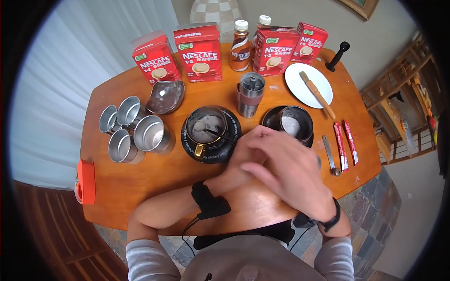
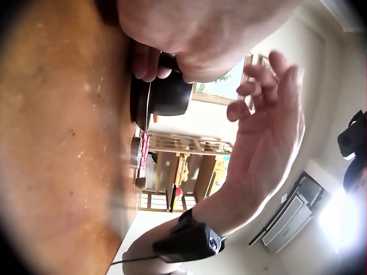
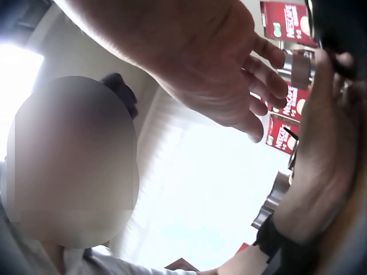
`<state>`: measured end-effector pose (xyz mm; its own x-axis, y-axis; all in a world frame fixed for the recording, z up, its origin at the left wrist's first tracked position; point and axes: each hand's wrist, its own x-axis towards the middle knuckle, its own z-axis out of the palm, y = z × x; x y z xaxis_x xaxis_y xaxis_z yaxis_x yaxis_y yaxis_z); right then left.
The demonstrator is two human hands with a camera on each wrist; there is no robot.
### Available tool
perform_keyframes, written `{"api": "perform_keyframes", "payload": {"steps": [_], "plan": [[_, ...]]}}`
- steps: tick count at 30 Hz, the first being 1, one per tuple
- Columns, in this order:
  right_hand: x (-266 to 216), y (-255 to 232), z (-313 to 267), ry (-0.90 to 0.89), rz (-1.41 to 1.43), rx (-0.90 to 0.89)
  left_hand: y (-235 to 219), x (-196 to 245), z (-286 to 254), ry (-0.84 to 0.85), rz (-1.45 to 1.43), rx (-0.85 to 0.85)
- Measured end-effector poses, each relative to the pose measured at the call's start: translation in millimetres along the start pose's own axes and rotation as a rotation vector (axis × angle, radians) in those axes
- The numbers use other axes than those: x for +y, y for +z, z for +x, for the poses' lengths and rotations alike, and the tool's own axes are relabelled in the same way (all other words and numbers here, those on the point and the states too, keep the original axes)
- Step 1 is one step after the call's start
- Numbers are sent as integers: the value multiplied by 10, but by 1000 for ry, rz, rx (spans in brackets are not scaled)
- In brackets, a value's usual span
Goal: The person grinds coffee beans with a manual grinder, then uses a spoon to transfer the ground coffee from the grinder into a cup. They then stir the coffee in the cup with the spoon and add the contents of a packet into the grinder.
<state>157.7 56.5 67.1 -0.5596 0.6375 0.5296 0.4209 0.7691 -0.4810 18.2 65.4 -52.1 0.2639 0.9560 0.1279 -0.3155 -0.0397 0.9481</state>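
Note:
In the head view my left hand point(image 1: 241, 161) reaches under my right hand point(image 1: 293, 171) toward a black cup point(image 1: 296, 119) with pale powder in it, on a black saucer. Seen from the left wrist, my left hand point(image 2: 200, 37) has its fingers curled at a dark part beside the black cup point(image 2: 171, 94), seemingly its handle. My right hand point(image 2: 266, 137) is raised over the left, fingers loosely bent, holding nothing. Another black cup point(image 1: 194, 122) with powder and a dark utensil stands on a lettered saucer point(image 1: 190, 145), left of my hands.
Metal cups point(image 1: 152, 133) and a glass bowl point(image 1: 165, 97) stand on the left. A grinder point(image 1: 251, 96), red boxes point(image 1: 199, 58) and bottles point(image 1: 241, 49) are behind. Rightward lie a white plate point(image 1: 297, 89) with a brush, a metal crank point(image 1: 329, 152) and red sachets point(image 1: 341, 147).

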Motion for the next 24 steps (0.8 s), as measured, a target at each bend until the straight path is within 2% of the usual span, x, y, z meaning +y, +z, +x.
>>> {"api": "perform_keyframes", "payload": {"steps": [3,6,11,14,17,18,20,21,22,23,24], "plan": [[75,256,244,123,-15,-164,-57,-116,-66,31,127,27],[154,377,370,223,102,-254,-19,-140,-47,85,256,71],[174,523,571,251,254,-160,16,-169,4,144,351,96],[194,646,728,270,320,-163,39,-164,14,160,397,116],[360,741,746,147,288,-143,32,-212,49,193,421,132],[346,682,735,167,345,-93,2,-338,106,226,394,131],[302,425,690,214,446,1,36,-313,147,173,333,143],[326,282,636,238,459,43,51,-119,89,84,304,152],[348,131,560,292,477,122,85,-29,76,-3,276,156],[298,-49,489,401,634,206,118,-197,103,64,238,237],[319,-265,412,462,588,240,105,-103,74,-45,183,201]]}}
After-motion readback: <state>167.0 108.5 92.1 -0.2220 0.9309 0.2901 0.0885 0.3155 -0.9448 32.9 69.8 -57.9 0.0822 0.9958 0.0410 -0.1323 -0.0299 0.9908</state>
